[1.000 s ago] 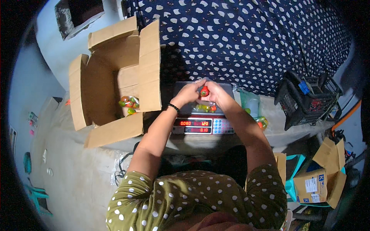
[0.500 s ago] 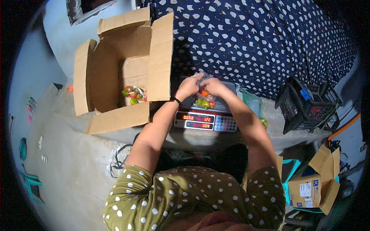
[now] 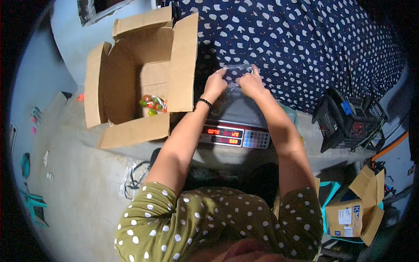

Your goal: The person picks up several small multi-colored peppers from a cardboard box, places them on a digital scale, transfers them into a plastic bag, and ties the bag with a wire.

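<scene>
Between both hands a clear plastic bag (image 3: 239,67) is stretched by its top edge, above the far side of a digital scale (image 3: 238,137). My left hand (image 3: 215,85), with a black beaded bracelet at the wrist, pinches the bag's left corner. At its right corner my right hand (image 3: 252,84) grips it, the index finger pointing away from me. The lower part of the bag is too see-through to make out, and no vegetables show in it. The scale has a dark platform, lit red displays and a keypad.
Left of the scale stands a large open cardboard box (image 3: 182,65) holding bagged green and red vegetables (image 3: 152,105). A black plastic basket (image 3: 345,118) is at the right. Patterned dark blue cloth (image 3: 297,48) hangs beyond. A smaller carton (image 3: 349,216) sits lower right.
Both hands have moved away from me and drawn slightly apart, stretching the bag's edge. The red and green vegetables seen over the scale earlier are no longer visible there. The display digits have changed.
</scene>
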`<state>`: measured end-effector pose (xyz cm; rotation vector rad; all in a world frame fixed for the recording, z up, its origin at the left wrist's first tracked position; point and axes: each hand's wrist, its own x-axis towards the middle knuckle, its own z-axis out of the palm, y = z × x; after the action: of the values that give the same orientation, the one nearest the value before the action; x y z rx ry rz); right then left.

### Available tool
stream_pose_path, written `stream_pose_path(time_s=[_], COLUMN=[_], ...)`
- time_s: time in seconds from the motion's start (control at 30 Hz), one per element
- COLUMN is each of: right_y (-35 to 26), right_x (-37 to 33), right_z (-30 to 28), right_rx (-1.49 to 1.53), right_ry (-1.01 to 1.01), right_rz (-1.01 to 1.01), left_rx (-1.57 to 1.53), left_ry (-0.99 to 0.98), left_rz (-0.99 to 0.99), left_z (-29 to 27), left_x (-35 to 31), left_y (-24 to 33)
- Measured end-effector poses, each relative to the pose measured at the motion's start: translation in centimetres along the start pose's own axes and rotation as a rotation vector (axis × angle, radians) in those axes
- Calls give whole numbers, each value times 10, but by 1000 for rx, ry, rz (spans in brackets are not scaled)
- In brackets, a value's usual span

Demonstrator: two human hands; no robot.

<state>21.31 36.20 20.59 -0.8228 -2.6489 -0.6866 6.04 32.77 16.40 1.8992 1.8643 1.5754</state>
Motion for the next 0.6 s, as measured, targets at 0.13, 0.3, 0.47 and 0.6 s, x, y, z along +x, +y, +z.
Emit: stream_pose_path(time_s=[0.13, 0.3, 0.47, 0.6], right_y=[0, 14, -1, -2], right_x=[6, -1, -10, -16], right_z=[-5, -10, -59, -66], right_rx=[8, -127, -40, -43], right_ry=[34, -76, -161, -145], right_rz=[47, 86, 212, 289], left_rx=[-32, 46, 20, 37], left_ry=[25, -28, 53, 19], left_rz=[-33, -35, 86, 273], left_z=[-2, 6, 13, 14], left_x=[-2, 1, 13, 17], left_y=[-10, 9, 14, 22])
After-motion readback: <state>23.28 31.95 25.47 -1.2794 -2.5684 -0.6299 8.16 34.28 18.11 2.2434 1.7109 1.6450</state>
